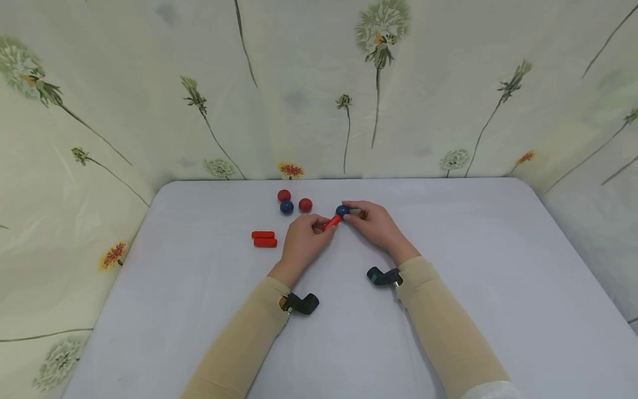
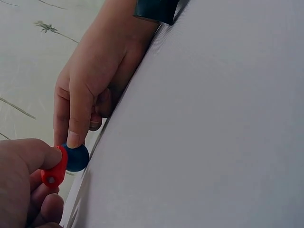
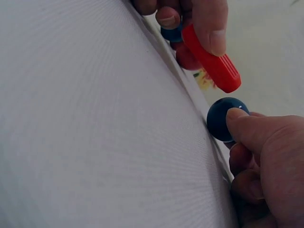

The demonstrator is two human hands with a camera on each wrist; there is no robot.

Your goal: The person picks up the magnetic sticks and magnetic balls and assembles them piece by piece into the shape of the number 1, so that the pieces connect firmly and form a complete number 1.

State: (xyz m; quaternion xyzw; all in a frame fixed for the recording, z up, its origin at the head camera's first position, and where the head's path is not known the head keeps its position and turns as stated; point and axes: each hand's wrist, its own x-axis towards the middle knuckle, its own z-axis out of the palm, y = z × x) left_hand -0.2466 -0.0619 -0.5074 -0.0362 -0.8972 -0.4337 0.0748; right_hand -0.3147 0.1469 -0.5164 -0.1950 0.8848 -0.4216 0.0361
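Note:
Between thumb and fingers my left hand (image 1: 306,239) pinches a short red ribbed rod (image 1: 332,223), which slants up to the right. A shiny blue ball (image 1: 342,210) is pinched by my right hand (image 1: 375,224), its thumb on the near side. The rod's far end points at the ball; in the right wrist view a small gap shows between the red rod (image 3: 213,61) and the blue ball (image 3: 223,118). From the left wrist view, a pale metallic spot shows in the near end of the rod (image 2: 53,173), and the ball (image 2: 76,157) sits just behind it.
Left of my hands, two more red rods (image 1: 264,239) lie side by side on the white table (image 1: 473,266). Behind them rest two red balls (image 1: 305,205) and another blue ball (image 1: 286,207). A flower-patterned cloth (image 1: 299,111) hangs along the table's back edge.

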